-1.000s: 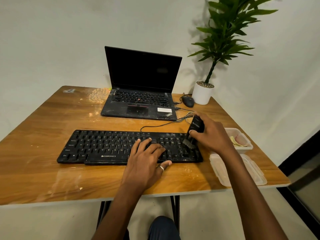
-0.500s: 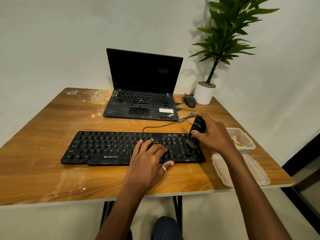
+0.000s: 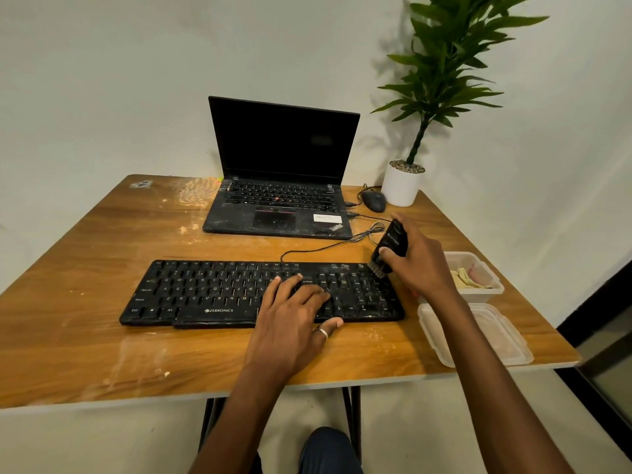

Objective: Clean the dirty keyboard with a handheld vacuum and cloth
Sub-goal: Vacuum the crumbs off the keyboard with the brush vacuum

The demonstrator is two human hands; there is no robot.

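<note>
The black wired keyboard (image 3: 219, 292) is being held flat on the wooden tabletop (image 3: 85, 336), parallel to its near edge, by the left hand (image 3: 290, 319), fingers spread straight over the right-of-centre keys. A small black handheld vacuum (image 3: 395, 239) is being gripped by the curled fingers of the right hand (image 3: 422, 265), its brush tip set on the keyboard's far right corner. Bare wood is being left at the left; a clear plastic lid (image 3: 478, 336) is lying just beside the keyboard's right end.

Probably a home office: laptop (image 3: 280, 186), mouse (image 3: 374, 201), potted plant (image 3: 403, 184) on a wooden table (image 3: 85, 285).
</note>
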